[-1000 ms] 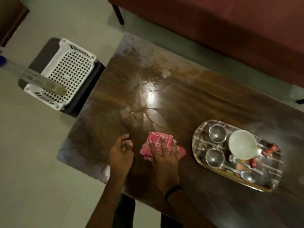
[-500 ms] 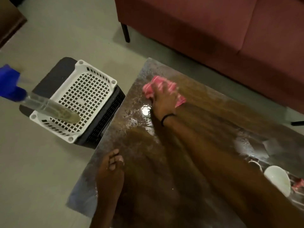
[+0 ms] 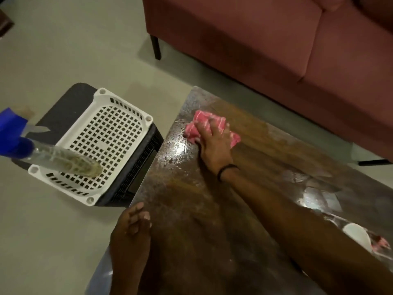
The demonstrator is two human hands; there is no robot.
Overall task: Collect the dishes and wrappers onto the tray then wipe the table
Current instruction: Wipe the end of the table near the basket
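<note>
Fingers [image 3: 201, 129] of my right hand [image 3: 213, 145] spread flat, pressing the pink cloth [image 3: 201, 116] onto the far left corner of the bench [image 3: 265, 150]; left hand [image 3: 131, 229] rests loosely curled. Wiping step; next, I'd sweep across the wet streaks [image 3: 177, 151].

Wet wood table [image 3: 191, 209] w/ pink cloth [image 3: 212, 122] nr far-left corner, tray [image 3: 337, 221] at rt edge.

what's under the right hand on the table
A pink striped cloth, pressed flat on the wet table by the right hand, fingers spread. The hand covers the cloth's middle, which cannot be seen.
</note>
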